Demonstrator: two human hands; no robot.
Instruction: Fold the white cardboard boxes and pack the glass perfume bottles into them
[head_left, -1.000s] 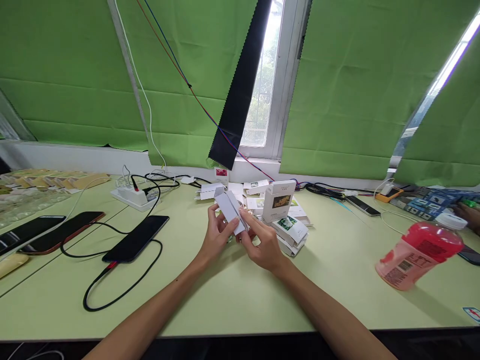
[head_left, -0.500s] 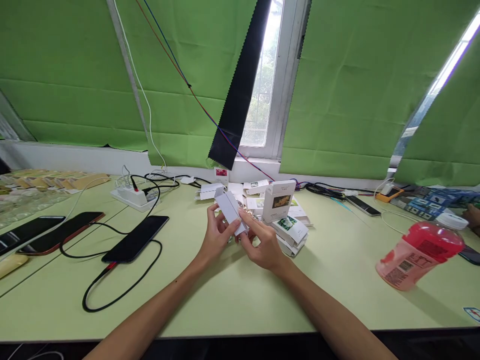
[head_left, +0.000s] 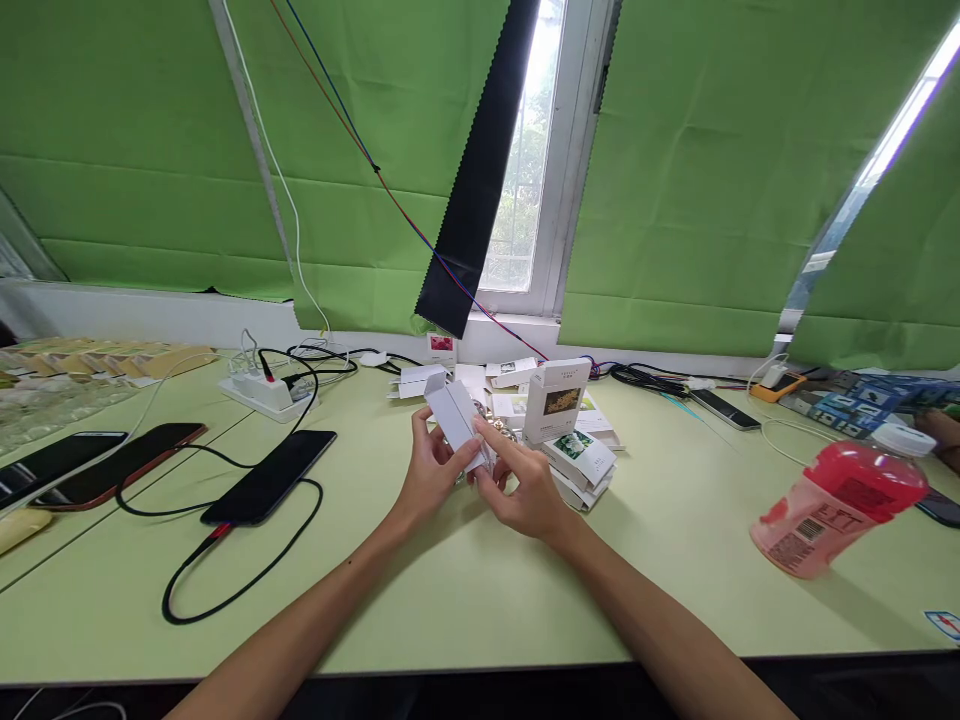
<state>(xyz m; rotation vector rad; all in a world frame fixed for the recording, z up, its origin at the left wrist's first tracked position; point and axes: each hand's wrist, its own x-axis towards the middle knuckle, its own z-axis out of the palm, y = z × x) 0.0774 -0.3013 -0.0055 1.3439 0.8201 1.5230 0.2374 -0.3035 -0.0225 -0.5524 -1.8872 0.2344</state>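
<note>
Both of my hands hold a small white cardboard box [head_left: 455,416] above the middle of the pale green table [head_left: 480,590]. My left hand [head_left: 429,478] grips its left side, thumb on the lower edge. My right hand [head_left: 527,487] pinches the box's near end with thumb and forefinger. An end flap at the far upper end stands open. Just behind my hands stands an upright white box with a dark picture [head_left: 555,400], beside a loose pile of similar small boxes [head_left: 581,462].
A black phone [head_left: 271,477] lies at left on a looped black cable, with two more phones [head_left: 90,462] further left and a white power strip [head_left: 264,390] behind. A red-capped pink bottle [head_left: 840,510] lies at right. Another person's hand [head_left: 945,432] shows at the far right edge.
The box and both hands have shifted very slightly; my right fingers work along the box's near end. Nothing else has moved.
</note>
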